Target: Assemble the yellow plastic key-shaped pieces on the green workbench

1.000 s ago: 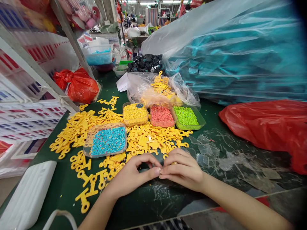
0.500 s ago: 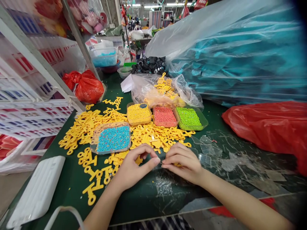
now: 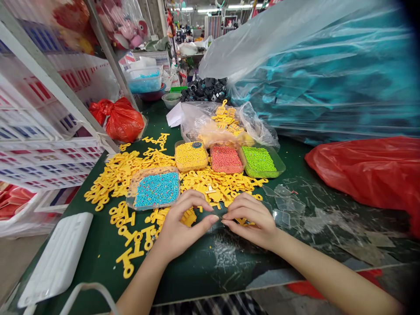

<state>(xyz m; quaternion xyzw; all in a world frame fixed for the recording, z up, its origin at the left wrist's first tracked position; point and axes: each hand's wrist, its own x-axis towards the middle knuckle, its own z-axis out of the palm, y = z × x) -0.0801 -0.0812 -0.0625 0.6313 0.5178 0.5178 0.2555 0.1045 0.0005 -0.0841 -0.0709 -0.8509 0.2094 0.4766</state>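
- My left hand (image 3: 179, 229) and my right hand (image 3: 251, 221) rest on the dark green table top (image 3: 197, 271), with their fingertips almost touching in the middle.
- My left thumb and first finger make an open curve. My right fingers are bunched close together. Something tiny may be between them, but I cannot tell.
- The near table edge is just below my wrists, and the strip of table there is bare.
- A flat white plastic block (image 3: 59, 258) lies well off to my left.
- A big red plastic bag (image 3: 367, 179) fills the right side.
- The pile of small yellow plastic key-shaped pieces (image 3: 213, 186) lies just past my fingers and spreads out to the left. There are too many to count.
- They point every which way. One by my left wrist lies slanted, with its ring end near me.
- I count four clear trays of little beads: a blue tray (image 3: 157, 190), a yellow tray (image 3: 190, 155), a red tray (image 3: 225, 159) and a green tray (image 3: 260, 161).
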